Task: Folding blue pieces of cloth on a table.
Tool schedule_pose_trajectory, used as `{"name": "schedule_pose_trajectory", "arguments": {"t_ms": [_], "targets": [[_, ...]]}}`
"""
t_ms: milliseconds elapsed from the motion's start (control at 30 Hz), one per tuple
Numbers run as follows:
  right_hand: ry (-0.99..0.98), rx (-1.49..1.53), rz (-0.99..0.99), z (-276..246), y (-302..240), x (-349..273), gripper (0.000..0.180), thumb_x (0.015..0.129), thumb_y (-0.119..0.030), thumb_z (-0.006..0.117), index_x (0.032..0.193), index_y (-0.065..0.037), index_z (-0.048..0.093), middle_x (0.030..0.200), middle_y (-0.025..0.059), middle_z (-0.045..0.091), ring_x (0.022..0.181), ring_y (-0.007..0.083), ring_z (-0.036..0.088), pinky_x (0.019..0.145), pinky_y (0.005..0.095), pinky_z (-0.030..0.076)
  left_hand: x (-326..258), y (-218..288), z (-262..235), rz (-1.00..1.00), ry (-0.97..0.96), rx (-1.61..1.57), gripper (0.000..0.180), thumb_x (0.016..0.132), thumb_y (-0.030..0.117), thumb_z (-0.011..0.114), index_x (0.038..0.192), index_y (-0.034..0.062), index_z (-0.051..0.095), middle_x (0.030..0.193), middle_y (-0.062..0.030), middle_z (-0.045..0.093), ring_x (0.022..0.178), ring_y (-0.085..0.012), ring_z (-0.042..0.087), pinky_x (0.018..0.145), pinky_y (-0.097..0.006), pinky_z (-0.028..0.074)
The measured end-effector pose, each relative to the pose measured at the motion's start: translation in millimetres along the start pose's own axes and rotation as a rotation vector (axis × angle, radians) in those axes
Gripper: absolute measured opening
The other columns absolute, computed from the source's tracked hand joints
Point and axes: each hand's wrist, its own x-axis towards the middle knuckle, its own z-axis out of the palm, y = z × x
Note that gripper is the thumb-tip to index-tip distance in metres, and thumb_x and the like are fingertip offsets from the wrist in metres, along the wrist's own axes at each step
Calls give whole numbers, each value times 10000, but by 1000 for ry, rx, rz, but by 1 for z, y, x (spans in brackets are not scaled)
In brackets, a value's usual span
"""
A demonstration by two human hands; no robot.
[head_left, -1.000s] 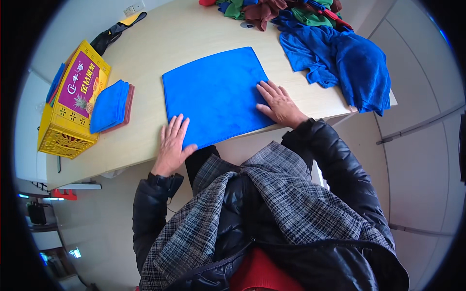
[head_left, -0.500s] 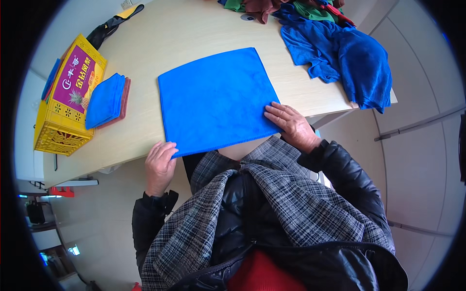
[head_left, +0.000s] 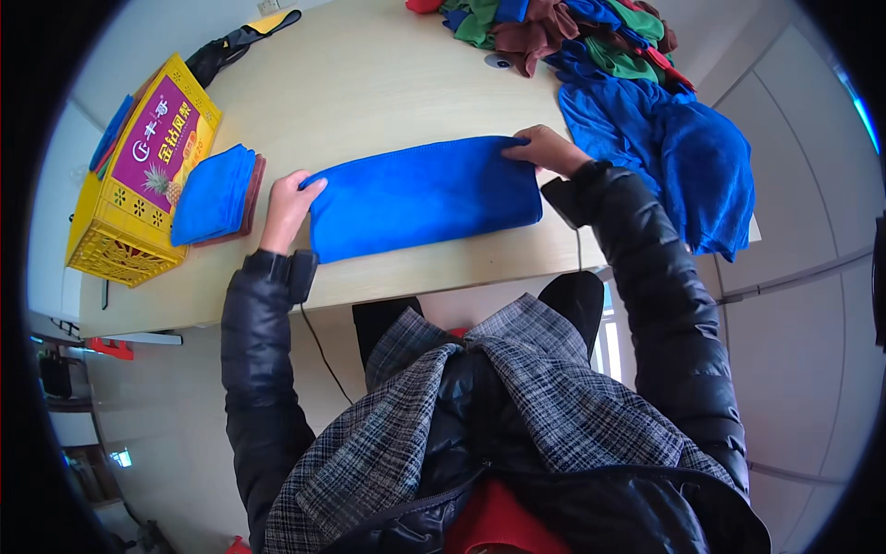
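A bright blue cloth towel (head_left: 425, 196) lies on the table in front of me, doubled over into a wide strip. My left hand (head_left: 293, 201) pinches its far left corner between thumb and fingers. At the far right corner, my right hand (head_left: 548, 152) grips the edge the same way. The long far edge is pulled straight between both hands, and the fold lies nearer to me. Fingers of both hands are partly hidden by the hands themselves.
Left of the towel stands a stack of folded blue and brown cloths (head_left: 214, 196), against a yellow plastic crate (head_left: 125, 231). A heap of crumpled blue, green, brown and red cloths (head_left: 646, 120) covers the right rear. A black and yellow item (head_left: 242, 44) lies at the far left.
The towel went from spread flat to folded in half, its near edge carried to the far side. Both hands moved away from me and now pinch its far corners.
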Motion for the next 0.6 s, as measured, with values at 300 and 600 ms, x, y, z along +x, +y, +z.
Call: {"name": "schedule_pose_trajectory", "arguments": {"t_ms": [300, 600], "targets": [[141, -55, 20, 21, 19, 34, 495, 897, -413, 738, 1139, 18, 702, 804, 62, 688, 692, 152, 637, 606, 319, 534, 32, -58, 28, -33, 75, -189, 316, 911, 112, 742, 1172, -35, 641, 815, -28, 648, 734, -85, 580, 640, -250, 477], [361, 305, 100, 56, 40, -57, 509, 894, -342, 717, 1257, 2, 623, 780, 146, 709, 698, 248, 701, 653, 354, 563, -63, -25, 41, -155, 120, -254, 650, 906, 134, 732, 1466, 5, 429, 763, -81, 658, 675, -140, 601, 618, -357, 478]]}}
